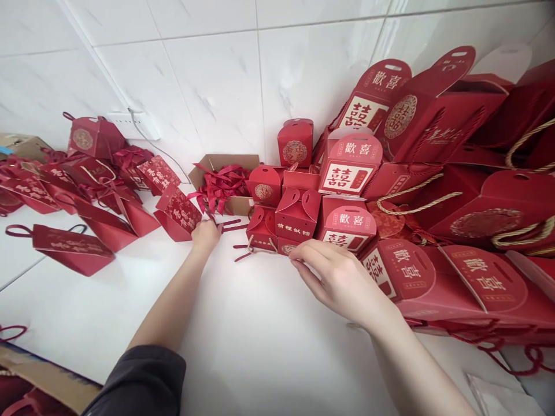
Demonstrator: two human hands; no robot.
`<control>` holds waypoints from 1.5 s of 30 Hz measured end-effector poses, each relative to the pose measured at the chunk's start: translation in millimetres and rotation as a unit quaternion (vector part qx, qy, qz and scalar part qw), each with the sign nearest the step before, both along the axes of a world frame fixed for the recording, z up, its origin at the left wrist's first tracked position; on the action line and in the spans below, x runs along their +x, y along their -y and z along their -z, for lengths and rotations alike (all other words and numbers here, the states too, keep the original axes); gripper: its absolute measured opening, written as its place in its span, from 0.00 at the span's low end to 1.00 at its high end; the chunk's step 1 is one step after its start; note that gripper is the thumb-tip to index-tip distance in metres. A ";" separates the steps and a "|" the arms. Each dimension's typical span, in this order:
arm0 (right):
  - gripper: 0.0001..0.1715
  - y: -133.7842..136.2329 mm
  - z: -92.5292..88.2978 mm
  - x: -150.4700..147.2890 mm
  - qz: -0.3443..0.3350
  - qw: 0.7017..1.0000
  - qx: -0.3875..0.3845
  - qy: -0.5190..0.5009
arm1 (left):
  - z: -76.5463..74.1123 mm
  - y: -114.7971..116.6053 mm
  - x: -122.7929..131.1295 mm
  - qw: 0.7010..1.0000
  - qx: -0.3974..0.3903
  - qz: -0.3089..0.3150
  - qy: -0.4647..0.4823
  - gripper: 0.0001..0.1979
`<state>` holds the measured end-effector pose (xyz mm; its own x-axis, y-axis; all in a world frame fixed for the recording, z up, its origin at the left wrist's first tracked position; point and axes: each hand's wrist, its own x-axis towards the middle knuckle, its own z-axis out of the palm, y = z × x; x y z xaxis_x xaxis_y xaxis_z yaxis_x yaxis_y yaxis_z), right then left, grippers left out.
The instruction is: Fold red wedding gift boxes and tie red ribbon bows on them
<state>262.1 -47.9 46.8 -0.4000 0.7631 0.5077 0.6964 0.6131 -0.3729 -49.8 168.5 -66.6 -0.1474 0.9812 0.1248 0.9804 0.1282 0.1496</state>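
Matt cardboard for the carton [239, 206]; glossy, satin-like cloth for the ribbons [228, 182] inside it. Right of the carton, smooth paperboard for the gift boxes [299, 214], rough twisted cord for the handles [433, 204]. Behind it, glossy wall tiles [217, 86]; in front, smooth tabletop [260, 323].

Gold-printed red boxes [298, 211], crimson ribbons [225, 182], white grey-veined tiles [212, 86], black sleeve [143, 378]

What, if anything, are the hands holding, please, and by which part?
I cannot tell whether the left hand, beside the patterned box, grips anything; nothing shows in the right hand.
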 end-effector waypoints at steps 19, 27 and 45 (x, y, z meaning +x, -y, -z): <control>0.08 -4.1 5.9 -0.9 0.005 0.999 -0.009 0.032 | 29.1 4.1 -43.8 0.957 0.113 0.203 0.172 0.26; 0.08 -3.7 6.3 -1.3 0.010 0.999 0.001 0.044 | 29.1 8.2 -47.9 0.940 0.091 0.274 0.183 0.14; 0.07 3.1 -0.9 -5.6 -0.038 0.996 -0.007 -0.075 | -95.4 72.3 24.1 0.877 0.134 0.171 0.429 0.15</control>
<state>256.5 -51.0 47.7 -0.3771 0.7409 0.5558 0.5843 0.6559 -0.4779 -25.6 96.1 28.8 -0.0032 0.9387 0.3447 0.4656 -0.3036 0.8313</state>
